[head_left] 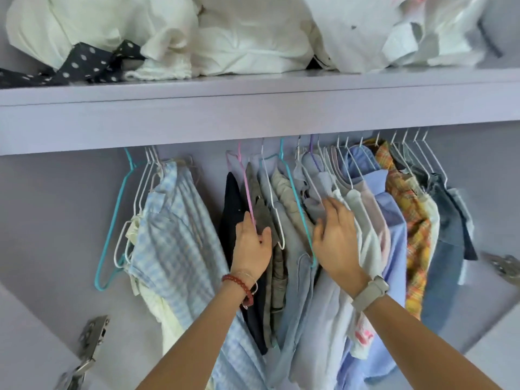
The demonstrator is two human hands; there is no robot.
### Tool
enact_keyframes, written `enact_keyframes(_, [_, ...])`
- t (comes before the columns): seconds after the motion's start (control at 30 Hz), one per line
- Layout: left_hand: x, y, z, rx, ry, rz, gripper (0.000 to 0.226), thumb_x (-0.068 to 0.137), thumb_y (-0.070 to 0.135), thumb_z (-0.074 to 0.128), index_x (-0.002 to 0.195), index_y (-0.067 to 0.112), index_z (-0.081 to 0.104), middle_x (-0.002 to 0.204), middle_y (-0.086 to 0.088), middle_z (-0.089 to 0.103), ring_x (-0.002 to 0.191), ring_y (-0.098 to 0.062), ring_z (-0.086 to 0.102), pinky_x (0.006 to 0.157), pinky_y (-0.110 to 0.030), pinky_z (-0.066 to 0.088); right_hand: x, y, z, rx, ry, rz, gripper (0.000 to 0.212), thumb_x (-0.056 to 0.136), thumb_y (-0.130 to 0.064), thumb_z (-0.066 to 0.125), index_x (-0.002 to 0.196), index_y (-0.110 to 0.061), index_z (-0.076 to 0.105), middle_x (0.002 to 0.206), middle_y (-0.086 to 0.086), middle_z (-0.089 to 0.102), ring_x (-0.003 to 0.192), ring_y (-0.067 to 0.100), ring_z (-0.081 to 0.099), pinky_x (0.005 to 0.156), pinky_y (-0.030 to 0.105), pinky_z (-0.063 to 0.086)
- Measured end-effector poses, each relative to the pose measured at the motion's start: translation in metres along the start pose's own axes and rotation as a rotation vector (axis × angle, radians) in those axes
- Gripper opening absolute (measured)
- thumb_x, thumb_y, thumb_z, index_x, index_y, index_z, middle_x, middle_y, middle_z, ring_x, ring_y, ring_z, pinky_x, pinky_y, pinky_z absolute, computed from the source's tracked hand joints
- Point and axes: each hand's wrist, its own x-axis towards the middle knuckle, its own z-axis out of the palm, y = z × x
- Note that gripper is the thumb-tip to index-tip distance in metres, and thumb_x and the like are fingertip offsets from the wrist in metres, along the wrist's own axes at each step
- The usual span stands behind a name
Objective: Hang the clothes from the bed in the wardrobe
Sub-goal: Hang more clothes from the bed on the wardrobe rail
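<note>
Both hands reach into the wardrobe: left hand [251, 243] grips a pink hanger [247, 190], right hand [334, 237] rests flat, fingers straight, on hung clothes [374, 220]. Likely parting them; next, slot a garment into the gap.

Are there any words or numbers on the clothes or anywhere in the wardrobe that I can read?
No words or numbers can be read anywhere in this picture.
Pink marks on the white garment low on the rail: too blurred to tell whether they are letters.
Pink marks on the white bag on the shelf: cut off and blurred, unreadable.
Watch on the right wrist: only its band shows, no face.
</note>
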Motion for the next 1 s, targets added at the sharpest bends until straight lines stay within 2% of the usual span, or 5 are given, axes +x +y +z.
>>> enact_keyframes(0.27, [-0.006, -0.013, 0.007, -0.046, 0.023, -0.036, 0.047, 0.097, 0.006, 0.034, 0.143, 0.010, 0.025, 0.115, -0.024, 0.050, 0.101, -0.044, 0.052, 0.086, -0.053, 0.047, 0.009, -0.005, -0.004, -0.368, -0.348, 0.054, 0.052, 0.086, -0.010, 0.042, 0.136, 0.002, 0.032, 0.129, 0.021, 0.045, 0.115, 0.037, 0.045, 0.093, 0.040, 0.039])
enact_keyframes(0.37, [-0.007, -0.022, -0.004, -0.054, 0.073, -0.028, 0.044, 0.097, 0.006, 0.033, 0.141, 0.008, 0.031, 0.116, -0.024, 0.055, 0.099, -0.030, 0.056, 0.091, -0.033, 0.044, 0.020, -0.011, 0.003, -0.198, -0.470, 0.230, 0.044, 0.091, -0.014, 0.041, 0.131, 0.003, 0.032, 0.129, 0.021, 0.041, 0.114, 0.039, 0.048, 0.086, 0.041, 0.043])
enact_keyframes(0.5, [-0.011, -0.029, -0.020, -0.067, 0.124, -0.021, 0.039, 0.097, 0.008, 0.034, 0.136, 0.009, 0.040, 0.068, -0.001, 0.052, 0.056, -0.008, 0.045, 0.054, -0.012, 0.034, 0.017, -0.013, 0.013, 0.126, -0.427, 0.311, 0.032, 0.096, -0.013, 0.035, 0.123, 0.002, 0.043, 0.110, 0.024, 0.057, 0.104, 0.038, 0.053, 0.081, 0.037, 0.041])
enact_keyframes(0.8, [-0.007, -0.035, -0.048, -0.062, 0.027, 0.012, 0.042, 0.096, 0.004, 0.034, 0.137, 0.011, 0.041, 0.076, -0.028, 0.057, 0.048, -0.004, 0.036, 0.060, -0.020, 0.037, 0.011, -0.054, 0.034, 0.300, -0.524, -0.020, 0.022, 0.087, 0.008, 0.039, 0.105, 0.015, 0.050, 0.093, 0.030, 0.059, 0.086, 0.041, 0.057, 0.077, 0.046, 0.046])
enact_keyframes(1.0, [-0.005, -0.036, -0.054, -0.049, 0.035, -0.030, 0.042, 0.096, 0.028, 0.043, 0.137, 0.023, 0.042, 0.078, -0.002, 0.057, 0.056, -0.014, 0.050, 0.059, -0.030, 0.048, 0.007, -0.067, 0.044, 0.321, -0.564, -0.081, 0.027, 0.096, -0.011, 0.034, 0.109, 0.007, 0.049, 0.082, 0.023, 0.057, 0.077, 0.035, 0.058, 0.075, 0.048, 0.046])
